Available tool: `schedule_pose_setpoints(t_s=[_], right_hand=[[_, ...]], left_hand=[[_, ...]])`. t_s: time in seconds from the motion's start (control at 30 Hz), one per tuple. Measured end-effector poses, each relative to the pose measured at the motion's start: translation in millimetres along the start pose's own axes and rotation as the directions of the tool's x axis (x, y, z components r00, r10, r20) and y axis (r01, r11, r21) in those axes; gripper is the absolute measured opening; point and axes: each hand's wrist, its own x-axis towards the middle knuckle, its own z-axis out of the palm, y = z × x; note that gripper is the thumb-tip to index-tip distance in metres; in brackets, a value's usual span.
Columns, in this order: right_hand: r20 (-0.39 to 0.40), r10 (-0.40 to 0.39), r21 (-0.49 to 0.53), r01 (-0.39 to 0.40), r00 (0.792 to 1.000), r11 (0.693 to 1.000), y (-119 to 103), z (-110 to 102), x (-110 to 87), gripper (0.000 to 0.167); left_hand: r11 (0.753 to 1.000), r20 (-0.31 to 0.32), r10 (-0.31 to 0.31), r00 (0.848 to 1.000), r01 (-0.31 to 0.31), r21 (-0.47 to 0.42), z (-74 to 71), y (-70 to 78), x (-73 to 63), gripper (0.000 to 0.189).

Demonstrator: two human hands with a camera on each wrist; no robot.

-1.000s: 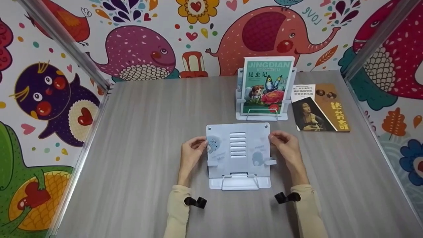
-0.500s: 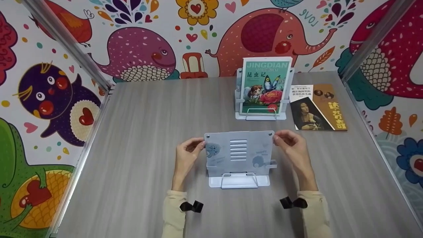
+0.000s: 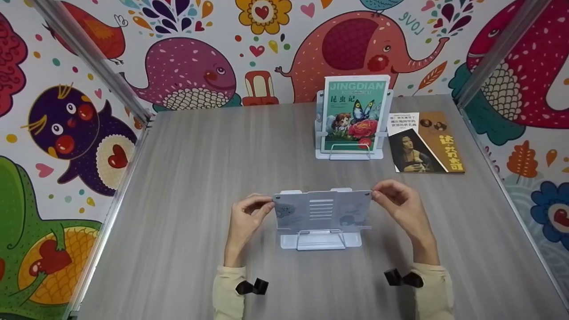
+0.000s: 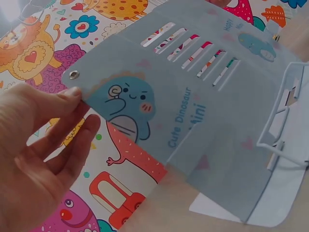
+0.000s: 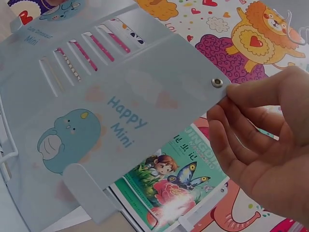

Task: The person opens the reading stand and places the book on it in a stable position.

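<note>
A pale blue book stand [image 3: 344,206] with slots and dinosaur prints stands on the table, its back panel raised steeply from a white base [image 3: 289,241] with a wire page holder [image 3: 321,241] in front. My left hand [image 3: 244,220] pinches the panel's upper left corner between thumb and fingers, near a metal rivet [image 4: 74,75]. At the opposite upper corner, my right hand [image 3: 403,209] holds the edge in a similar pinch beside another rivet [image 5: 217,82]. White parts [image 3: 341,190] show just behind the top edge.
Farther back, a second stand [image 3: 319,138] holds a green book [image 3: 355,115] upright. To its right a brown and white book [image 3: 426,142] lies flat on the grey table [image 3: 186,178]. Patterned walls with metal posts [image 3: 502,53] border the table.
The stand's panel has swung up from leaning back to much steeper, its top edge coming toward me. Both hands have moved with its corners, spreading apart slightly.
</note>
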Motion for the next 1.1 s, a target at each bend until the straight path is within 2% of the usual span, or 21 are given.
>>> schedule_pose_setpoints(t_s=[0.13, 0.27, 0.37, 0.47, 0.7, 0.93, 1.1], right_hand=[[0.021, -0.048, 0.021, 0.047, 0.999, 0.999, 0.6, -4.2, -4.7, 0.010], [0.035, -0.107, 0.095, 0.103, 0.994, 0.990, 3.1, -6.8, -7.7, 0.009], [0.043, -0.149, 0.139, 0.142, 0.988, 0.980, 5.2, -8.4, -10.7, 0.010], [0.047, -0.170, 0.140, 0.162, 0.984, 0.977, 7.3, -10.0, -15.4, 0.011], [0.046, -0.195, 0.157, 0.185, 0.980, 0.970, 11.8, -11.2, -26.9, 0.014], [0.081, -0.264, 0.232, 0.239, 0.961, 0.943, 15.9, -9.3, -31.2, 0.019], [0.104, -0.293, 0.278, 0.255, 0.951, 0.926, 15.6, -1.8, -33.1, 0.021]], left_hand=[[1.000, 0.024, 0.012, 1.000, -0.012, -0.023, 1.1, 0.3, 0.3, 0.009], [0.999, 0.021, 0.021, 1.000, -0.020, -0.042, 4.2, -0.3, 1.5, 0.009], [0.999, -0.001, 0.026, 1.000, -0.026, -0.039, 8.5, 0.4, 3.4, 0.009], [1.000, -0.045, 0.024, 0.999, -0.024, -0.001, 14.6, 1.8, 7.3, 0.009], [0.994, -0.160, 0.038, 0.986, -0.021, 0.108, 33.8, 1.9, 30.1, 0.009], [0.989, -0.205, 0.081, 0.975, -0.053, 0.137, 53.6, -1.6, 58.7, 0.010], [0.990, -0.206, 0.080, 0.975, -0.054, 0.129, 65.7, -1.5, 68.1, 0.018]])
